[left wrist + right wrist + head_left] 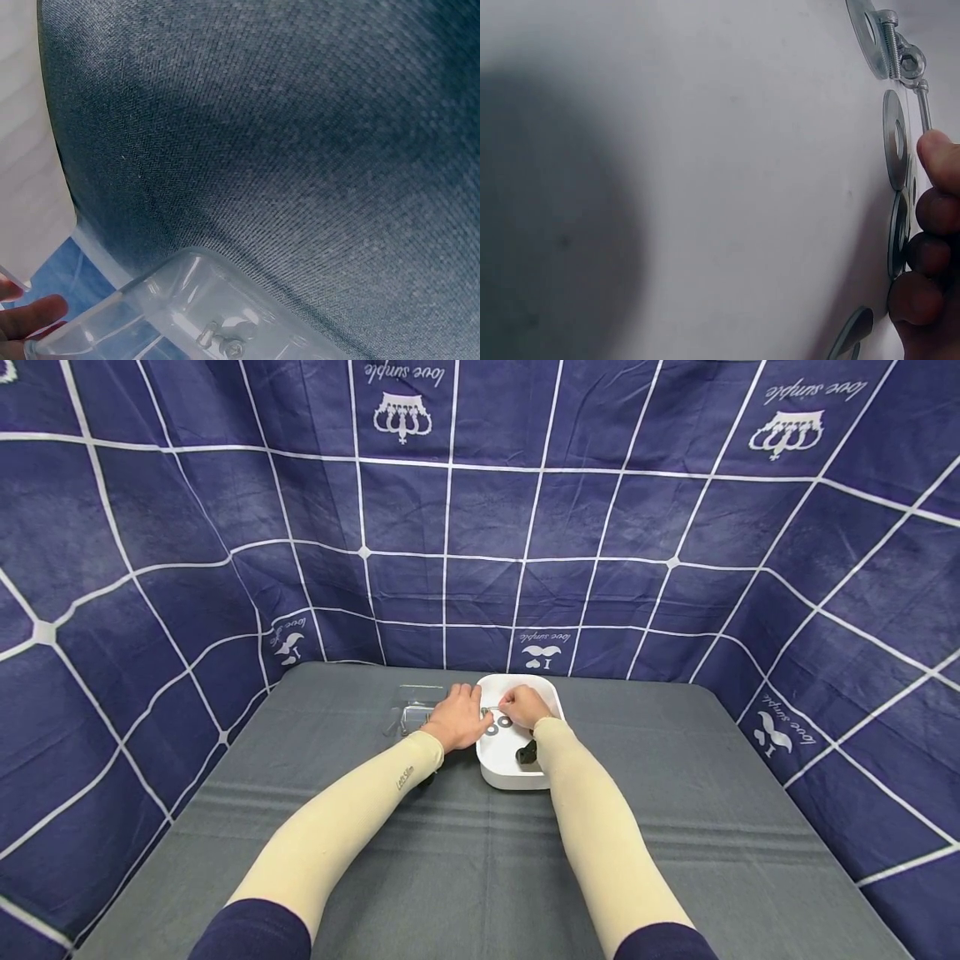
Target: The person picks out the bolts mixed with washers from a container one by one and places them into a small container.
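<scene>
My right hand (525, 704) reaches into a white tray (517, 782), thumb and fingers pinching the shank of a thin silver bolt (924, 109). Past its head lie other bolts (890, 45), next to a flat washer (866, 37). More grey washers (895, 139) are spread near the fingertips. At the tray's left wall is my left hand (459, 718), its fingers extended and the thumb toward the tray's inside. In the left wrist view, these fingers (34, 319) show only at the lower left corner, between the tray and a clear plastic box (195, 262).
Small metal bolts (225, 343) lie inside the clear box, left of the tray. A dark lump (527, 752) sits in the tray's near part, partly behind the right wrist. Grey cloth (480, 860) covers the table, and a blue gridded curtain (487, 510) hangs around it.
</scene>
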Tool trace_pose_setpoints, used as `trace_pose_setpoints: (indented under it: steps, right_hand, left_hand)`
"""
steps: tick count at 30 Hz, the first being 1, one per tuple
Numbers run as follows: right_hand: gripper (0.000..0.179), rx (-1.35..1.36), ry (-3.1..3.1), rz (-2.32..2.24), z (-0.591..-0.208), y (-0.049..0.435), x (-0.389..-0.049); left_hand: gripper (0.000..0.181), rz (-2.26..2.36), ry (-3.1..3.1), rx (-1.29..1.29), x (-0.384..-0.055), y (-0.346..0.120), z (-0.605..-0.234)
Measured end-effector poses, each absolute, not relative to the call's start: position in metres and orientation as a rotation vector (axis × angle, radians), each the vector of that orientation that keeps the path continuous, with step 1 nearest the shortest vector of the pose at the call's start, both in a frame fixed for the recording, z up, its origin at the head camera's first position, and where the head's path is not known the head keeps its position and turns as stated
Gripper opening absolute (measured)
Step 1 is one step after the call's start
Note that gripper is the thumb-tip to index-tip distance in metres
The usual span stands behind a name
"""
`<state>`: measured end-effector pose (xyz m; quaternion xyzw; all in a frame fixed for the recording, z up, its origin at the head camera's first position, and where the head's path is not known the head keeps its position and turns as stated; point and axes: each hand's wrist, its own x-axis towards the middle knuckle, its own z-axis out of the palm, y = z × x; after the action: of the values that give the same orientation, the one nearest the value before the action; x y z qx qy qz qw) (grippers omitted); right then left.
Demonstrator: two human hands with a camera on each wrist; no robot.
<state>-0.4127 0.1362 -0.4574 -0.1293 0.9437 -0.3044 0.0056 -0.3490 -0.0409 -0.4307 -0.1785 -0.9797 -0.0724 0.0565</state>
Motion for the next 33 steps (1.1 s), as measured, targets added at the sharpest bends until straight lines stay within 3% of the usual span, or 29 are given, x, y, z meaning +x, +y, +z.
trace_pose_setpoints:
  steps: [11,22,33]
  right_hand:
    - [0.013,-0.377,2.945,-0.992,-0.457,0.139,-0.414]
    - [0.018,-0.292,2.869,-1.056,-0.441,0.14,-0.409]
    - [0.021,-0.458,2.961,-1.035,-0.429,0.143,-0.41]
  left_hand:
    - [0.058,-0.115,-2.915,-0.611,-0.347,-0.041,-0.426]
    - [0.064,-0.066,-2.954,-0.604,-0.351,-0.045,-0.425]
    - [0.064,-0.051,-2.929,-0.611,-0.35,-0.048,-0.422]
